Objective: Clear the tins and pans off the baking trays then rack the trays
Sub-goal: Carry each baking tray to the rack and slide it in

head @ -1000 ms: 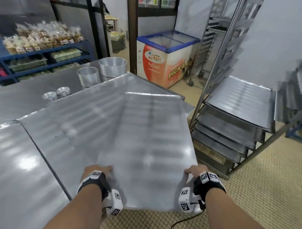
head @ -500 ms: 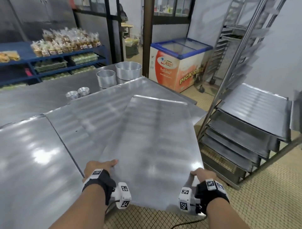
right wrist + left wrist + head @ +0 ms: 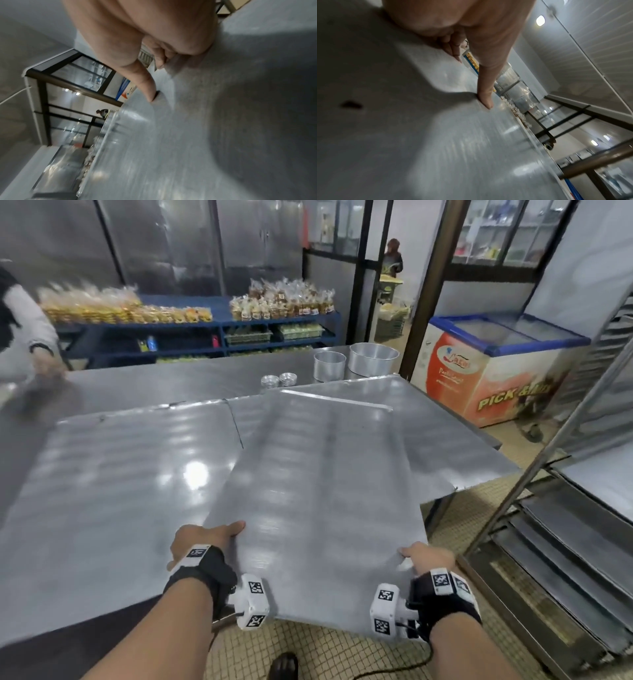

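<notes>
Left thumb pressed flat on top of the baking tray, remaining fingers curled under its near left corner: left hand clamped on the tray. Same on the other side: right thumb laid on the upper face, other fingers folded beneath the near right corner, right hand gripping the tray edge. Black wrist straps with white tagged camera blocks behind both hands.

Tray bare, held long-way out in front, near end jutting past the edge of the steel table over the tiled floor, far end over the tabletop; whether the far end rests on the table or is lifted clear cannot be told. Raised rim visible along the far short side.

Beyond the tray on the table: two round cake pans side by side, larger to the right, and two small fluted tins just left of them, close together.

To the right, a metal rack with several trays already slotted in its lower runners. Behind it, a chest freezer with blue trim. Along the back wall, blue shelving stacked with bagged baked goods. At far left, another person's sleeve, blurred, with a hand at the table.
</notes>
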The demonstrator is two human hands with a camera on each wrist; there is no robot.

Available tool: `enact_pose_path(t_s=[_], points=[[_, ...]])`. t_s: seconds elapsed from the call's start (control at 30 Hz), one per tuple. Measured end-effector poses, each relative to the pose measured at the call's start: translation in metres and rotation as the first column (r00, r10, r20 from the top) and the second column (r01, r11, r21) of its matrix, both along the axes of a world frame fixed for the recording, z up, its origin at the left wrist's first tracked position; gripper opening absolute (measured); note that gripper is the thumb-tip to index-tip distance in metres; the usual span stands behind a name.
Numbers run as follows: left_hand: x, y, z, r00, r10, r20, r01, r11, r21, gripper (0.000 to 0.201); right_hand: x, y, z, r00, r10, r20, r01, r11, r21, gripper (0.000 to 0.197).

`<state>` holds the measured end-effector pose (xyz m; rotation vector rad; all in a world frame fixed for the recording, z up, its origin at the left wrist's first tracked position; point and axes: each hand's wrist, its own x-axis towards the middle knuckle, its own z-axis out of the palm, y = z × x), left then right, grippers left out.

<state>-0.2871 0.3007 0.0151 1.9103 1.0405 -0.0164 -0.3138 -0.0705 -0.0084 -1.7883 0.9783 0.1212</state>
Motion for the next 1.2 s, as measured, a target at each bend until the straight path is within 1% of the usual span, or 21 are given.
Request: enact_pose_path(t_s=[0.07,0.13,0.2,0.3,0.47,0.57,0.6,0.67,0.73,0.77,0.87,0.97,1.03,1.13,1.2], points=[[-0.021,0.020,0.002,0.998,0.065,0.007,-0.065,0.998,-0.007,0.064,0.003,0.019,0.001,0.998,0.068,-0.001,-0.068,0.998,-0.017,0.015],[-0.041,0.040,0.004,0.994,0.113,-0.005,-0.113,0.994,0.000,0.063,0.009,0.038,-0.003,0.991,0.136,-0.008,-0.136,0.990,-0.032,0.010],[-0.058,0.060,0.004,0.986,0.164,-0.019,-0.164,0.986,-0.008,0.063,0.015,0.059,-0.002,0.981,0.192,-0.010,-0.192,0.981,-0.037,0.012],[-0.079,0.089,0.003,0.973,0.228,-0.041,-0.229,0.974,-0.006,0.066,0.023,0.094,-0.001,0.967,0.255,-0.013,-0.255,0.967,-0.020,0.026],[-0.100,0.129,-0.002,0.940,0.336,-0.064,-0.338,0.941,-0.012,0.066,0.041,0.145,-0.001,0.949,0.314,-0.003,-0.314,0.949,-0.011,0.029],[-0.104,0.150,-0.001,0.933,0.353,-0.077,-0.355,0.935,-0.016,0.068,0.054,0.174,-0.001,0.939,0.345,-0.001,-0.345,0.938,-0.020,0.034],[-0.103,0.158,-0.002,0.930,0.359,-0.075,-0.361,0.932,-0.016,0.070,0.058,0.184,-0.002,0.935,0.356,-0.002,-0.356,0.934,-0.019,0.035],[-0.102,0.173,0.000,0.906,0.416,-0.077,-0.419,0.908,-0.023,0.068,0.068,0.203,-0.007,0.927,0.375,-0.016,-0.375,0.927,-0.011,0.034],[-0.098,0.189,-0.002,0.885,0.457,-0.084,-0.460,0.887,-0.027,0.067,0.075,0.222,-0.008,0.918,0.396,-0.032,-0.397,0.917,-0.024,0.024],[-0.095,0.196,-0.004,0.886,0.455,-0.090,-0.459,0.888,-0.022,0.067,0.078,0.231,-0.008,0.914,0.405,-0.037,-0.406,0.914,-0.029,0.021],[-0.085,0.212,-0.009,0.882,0.463,-0.087,-0.466,0.884,-0.019,0.066,0.096,0.253,-0.010,0.914,0.399,-0.069,-0.402,0.915,-0.036,0.025],[-0.070,0.227,-0.008,0.891,0.442,-0.100,-0.446,0.895,-0.021,0.060,0.114,0.271,-0.008,0.933,0.345,-0.100,-0.348,0.937,-0.016,0.020],[-0.057,0.236,-0.009,0.899,0.426,-0.105,-0.432,0.901,-0.037,0.058,0.127,0.280,-0.009,0.914,0.391,-0.106,-0.397,0.917,-0.032,0.015],[-0.037,0.250,-0.014,0.902,0.421,-0.094,-0.426,0.903,-0.047,0.055,0.148,0.295,-0.014,0.911,0.394,-0.122,-0.400,0.916,-0.031,0.012],[-0.025,0.258,-0.016,0.904,0.414,-0.104,-0.420,0.907,-0.044,0.055,0.161,0.302,-0.019,0.920,0.369,-0.133,-0.377,0.925,-0.043,0.017]])
